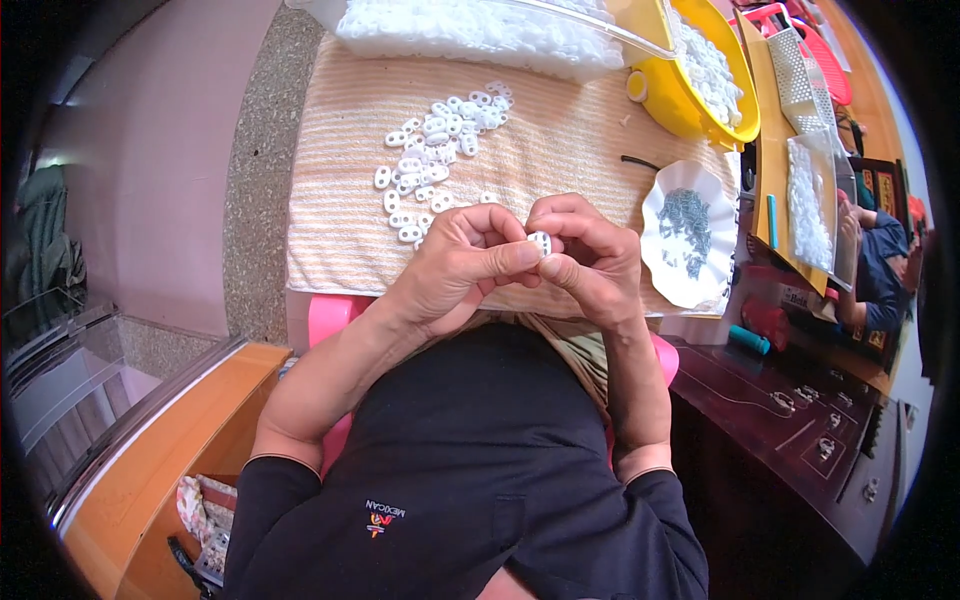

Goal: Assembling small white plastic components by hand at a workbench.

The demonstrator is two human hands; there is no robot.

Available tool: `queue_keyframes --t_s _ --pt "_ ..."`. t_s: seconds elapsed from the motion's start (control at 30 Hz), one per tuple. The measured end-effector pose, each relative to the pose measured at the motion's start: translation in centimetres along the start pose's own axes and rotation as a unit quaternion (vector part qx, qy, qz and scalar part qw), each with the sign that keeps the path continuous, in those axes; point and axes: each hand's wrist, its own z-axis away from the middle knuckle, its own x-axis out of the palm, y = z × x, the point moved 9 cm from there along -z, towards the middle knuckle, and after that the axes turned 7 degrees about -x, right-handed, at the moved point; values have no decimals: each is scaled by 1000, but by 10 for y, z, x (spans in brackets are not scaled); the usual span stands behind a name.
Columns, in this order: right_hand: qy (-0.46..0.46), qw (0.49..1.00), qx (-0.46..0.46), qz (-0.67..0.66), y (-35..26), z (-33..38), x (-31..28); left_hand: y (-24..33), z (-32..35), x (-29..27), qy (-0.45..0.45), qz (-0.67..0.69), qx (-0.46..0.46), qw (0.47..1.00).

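Observation:
Over the near edge of the striped towel, my left hand (pixel 465 250) and my right hand (pixel 598 255) meet fingertip to fingertip. Between them is a small white two-hole plastic piece (pixel 541 242). Both hands are closed in a pinch around it, thumbs on the near side; the fingers partly hide it. Beyond my left hand lies a loose pile of similar white two-hole plastic pieces (pixel 437 130). To the right of my right hand stands a white scalloped dish (pixel 665 285) holding many small dark metal parts (pixel 688 222), too small to name exactly.
A clear bin (pixel 480 35) full of white pieces stands at the far edge of the striped towel (pixel 330 190). Beside it is a yellow tub (pixel 665 95) of white pieces. A thin black stick (pixel 640 162) lies near the dish. Another person (pixel 880 265) sits at far right.

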Motion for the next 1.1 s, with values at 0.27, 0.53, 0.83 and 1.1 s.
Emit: queue_keyframes --t_s 0.27,0.53,0.83,1.1 --pt "-5 1000 8 17 6 5 -8 -8 -3 -3 -3 -15 0 1000" --pt "44 995 22 90 -8 10 -26 -13 -2 5 -11 -3 -23 1000" --pt "279 826 -127 472 -130 -46 -150 -3 0 5 12 -48 15 999" --pt "112 862 -101 483 -84 -36 -82 28 6 -12 78 -63 132 986"
